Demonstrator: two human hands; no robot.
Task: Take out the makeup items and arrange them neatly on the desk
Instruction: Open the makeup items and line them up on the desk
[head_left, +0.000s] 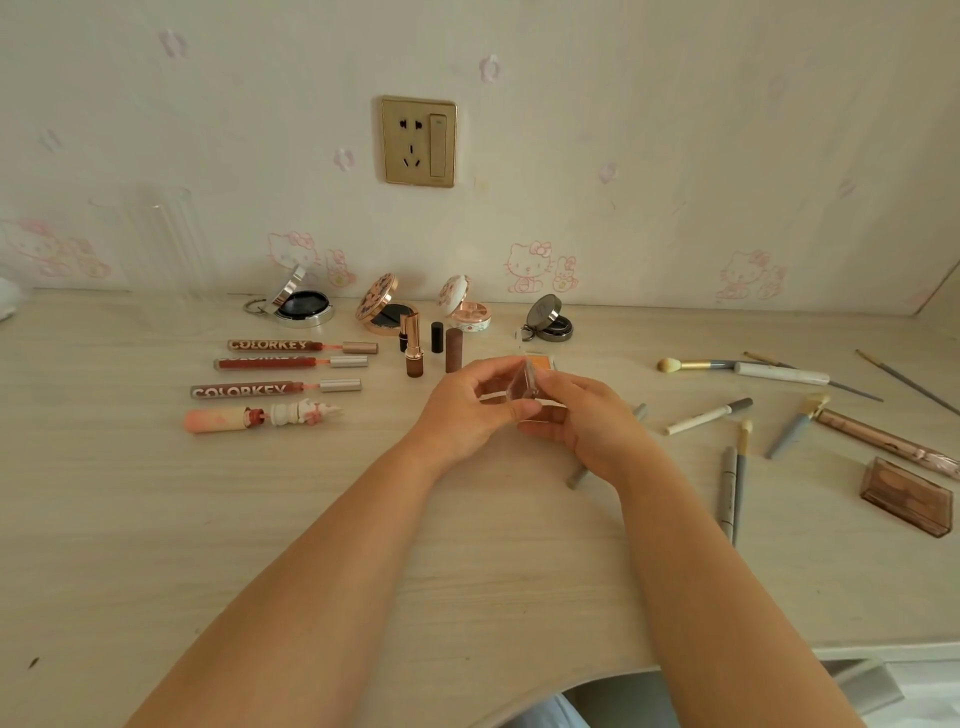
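Both hands meet over the middle of the desk (156, 519) around a small clear plastic case (522, 387) with a pinkish inside. My left hand (462, 410) pinches its left side and my right hand (587, 421) grips its right side and underside. Its lid stands partly raised. An orange pan (541, 361) lies just behind it. Lip gloss tubes (291, 366) lie in a column at left. Open compacts (306, 304) and upright lipsticks (414, 345) line the back.
Brushes and pencils (727, 415) lie scattered at right, with a brown palette (906, 496) near the right edge. A clear glass (166, 249) stands at the back left against the wall. A wall socket (419, 141) sits above. The desk's front edge curves at lower right.
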